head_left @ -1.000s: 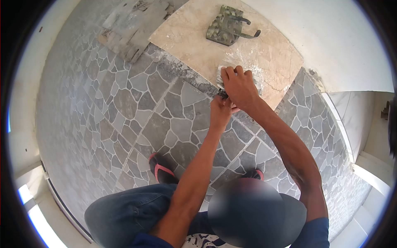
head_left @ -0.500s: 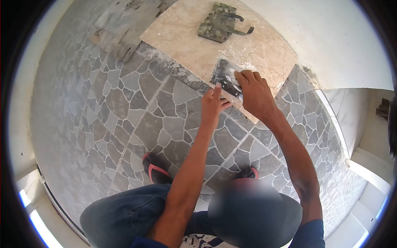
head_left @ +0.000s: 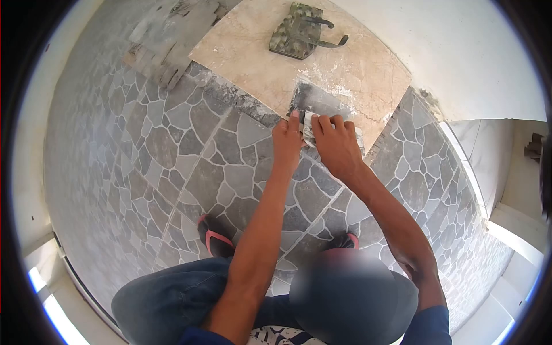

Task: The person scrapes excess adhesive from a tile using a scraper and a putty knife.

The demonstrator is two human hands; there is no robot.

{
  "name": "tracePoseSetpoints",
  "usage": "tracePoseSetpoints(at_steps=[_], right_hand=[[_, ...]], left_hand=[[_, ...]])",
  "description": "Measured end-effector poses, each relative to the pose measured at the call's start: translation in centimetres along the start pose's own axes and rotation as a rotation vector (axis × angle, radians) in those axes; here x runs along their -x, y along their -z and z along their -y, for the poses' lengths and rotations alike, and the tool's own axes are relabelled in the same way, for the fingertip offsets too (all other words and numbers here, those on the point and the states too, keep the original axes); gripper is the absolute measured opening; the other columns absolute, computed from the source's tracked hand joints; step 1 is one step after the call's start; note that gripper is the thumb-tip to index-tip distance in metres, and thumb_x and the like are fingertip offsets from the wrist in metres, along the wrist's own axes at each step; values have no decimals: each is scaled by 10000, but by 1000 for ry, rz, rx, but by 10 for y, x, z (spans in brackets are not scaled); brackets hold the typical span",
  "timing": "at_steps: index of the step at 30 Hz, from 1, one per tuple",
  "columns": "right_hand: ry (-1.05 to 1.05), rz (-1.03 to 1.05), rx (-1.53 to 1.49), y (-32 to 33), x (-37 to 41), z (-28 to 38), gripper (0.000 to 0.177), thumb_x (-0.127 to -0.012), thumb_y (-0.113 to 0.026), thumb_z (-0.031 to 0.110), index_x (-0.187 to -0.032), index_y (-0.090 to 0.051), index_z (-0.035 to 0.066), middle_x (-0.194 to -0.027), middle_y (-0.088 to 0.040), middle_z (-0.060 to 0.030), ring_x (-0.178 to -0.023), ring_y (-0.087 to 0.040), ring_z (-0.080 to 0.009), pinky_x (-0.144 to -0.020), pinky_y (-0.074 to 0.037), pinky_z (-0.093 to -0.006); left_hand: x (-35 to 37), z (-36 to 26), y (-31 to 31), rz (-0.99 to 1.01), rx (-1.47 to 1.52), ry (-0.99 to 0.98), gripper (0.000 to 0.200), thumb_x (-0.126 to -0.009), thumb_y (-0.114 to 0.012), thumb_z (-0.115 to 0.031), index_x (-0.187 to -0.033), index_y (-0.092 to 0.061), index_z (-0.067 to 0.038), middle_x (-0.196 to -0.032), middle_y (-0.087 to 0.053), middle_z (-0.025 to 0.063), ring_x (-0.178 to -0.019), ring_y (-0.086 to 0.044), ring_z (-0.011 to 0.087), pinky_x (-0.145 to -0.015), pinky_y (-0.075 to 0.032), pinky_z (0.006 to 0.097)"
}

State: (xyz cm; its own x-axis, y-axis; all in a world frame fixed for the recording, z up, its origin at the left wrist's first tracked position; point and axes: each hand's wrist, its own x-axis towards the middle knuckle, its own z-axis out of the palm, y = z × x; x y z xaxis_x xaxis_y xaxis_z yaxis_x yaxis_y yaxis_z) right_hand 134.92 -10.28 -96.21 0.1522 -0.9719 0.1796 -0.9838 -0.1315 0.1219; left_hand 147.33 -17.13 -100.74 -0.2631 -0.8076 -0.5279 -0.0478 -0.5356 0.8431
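Observation:
A dark grey, powder-dusted flat piece point(head_left: 325, 102) lies on the near edge of a beige tile slab point(head_left: 247, 52). My left hand point(head_left: 287, 138) is closed at its near left corner, thumb on top; its other fingers are mostly hidden. My right hand point(head_left: 336, 144) is wrapped from above round a whitish, dark-streaked block point(head_left: 309, 129), tilted at the slab's near edge close to my left thumb. My fingers cover most of this block, so its kind does not show. White powder point(head_left: 339, 86) is scattered on the slab beyond the dark piece.
A camouflage-patterned object with two dark prongs point(head_left: 296, 31) lies at the slab's far side. Worn boards point(head_left: 158, 52) are at the upper left. Stone-patterned floor point(head_left: 195, 167) surrounds my sandalled feet point(head_left: 215, 236). A white wall point(head_left: 454, 57) rises at the right.
My right hand has moved left and toward me, and the whitish block now shows tilted under its fingers. More of the dark piece is uncovered. My left hand has shifted slightly left.

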Motion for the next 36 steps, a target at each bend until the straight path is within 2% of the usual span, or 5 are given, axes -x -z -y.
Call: tracePoseSetpoints(at_steps=[14, 17, 20, 29, 36], right_hand=[[-40, -2, -66, -13, -76, -30, 261, -760, -675, 89, -988, -618, -24, -1002, -569, -131, -927, -595, -285, -701, -505, -423], [-155, -32, -257, 3, -89, -56, 212, -775, -626, 56, -969, -627, -29, -988, -573, -168, -926, -607, -334, -741, -533, -461], [-454, 5, -504, 36, -89, -97, 216, -846, -530, 37, -1026, -619, -41, -1078, -586, -253, -949, -626, -424, -835, -527, -487], [-923, 65, -695, -15, -67, -197, 413, -800, -673, 225, -1052, -595, -93, -945, -674, -274, -920, -676, -382, -801, -526, -444], [-726, -315, -313, -17, -20, -137, 335, -849, -664, 155, -1080, -582, -73, -1184, -523, -292, -1083, -546, -443, -891, -476, -501]], left_hand=[[7, -5, -12, 47, 335, 6, 259, -1036, -489, -228, -1046, -502, 30, -944, -618, 117, -747, -658, 232, -676, -599, 395], [14, -11, -16, -61, 210, -12, 335, -996, -559, -209, -1171, -461, 59, -1039, -580, 153, -800, -636, 246, -673, -568, 378], [27, -4, -23, -455, -229, -386, 563, -921, -668, -211, -1310, -367, 62, -1209, -467, 211, -991, -597, 285, -808, -531, 410], [37, -14, -31, -375, -785, -468, 896, -783, -810, -244, -1429, -258, 39, -1297, -321, 231, -1211, -396, 396, -1010, -380, 481], [30, -15, -25, -360, -769, -494, 773, -743, -833, -178, -1304, -346, 33, -1261, -346, 231, -1184, -385, 382, -995, -398, 471]])
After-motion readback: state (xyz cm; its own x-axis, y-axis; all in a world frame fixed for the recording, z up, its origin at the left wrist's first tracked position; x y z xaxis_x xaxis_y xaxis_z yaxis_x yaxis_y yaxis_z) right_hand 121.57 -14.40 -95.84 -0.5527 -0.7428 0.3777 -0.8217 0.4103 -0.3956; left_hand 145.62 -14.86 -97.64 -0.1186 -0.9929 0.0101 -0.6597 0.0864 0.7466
